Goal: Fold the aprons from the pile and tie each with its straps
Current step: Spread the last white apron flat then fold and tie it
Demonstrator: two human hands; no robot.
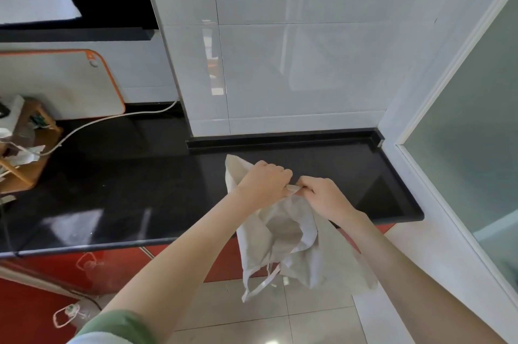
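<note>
A beige apron (283, 242) hangs crumpled in the air over the front edge of the black countertop (134, 189). My left hand (263, 184) and my right hand (322, 195) are close together, both pinching the apron's top edge between them. One corner of the cloth sticks up behind my left hand. A pale strap (262, 284) dangles from the apron's lower part, above the floor. No pile of aprons is in view.
A wooden rack (25, 153) with papers stands at the counter's left end. An orange-rimmed white board (61, 83) leans on the wall, with a white cable (112, 119) running past. Red cabinet fronts (70, 268) below. A glass door (471, 125) closes off the right.
</note>
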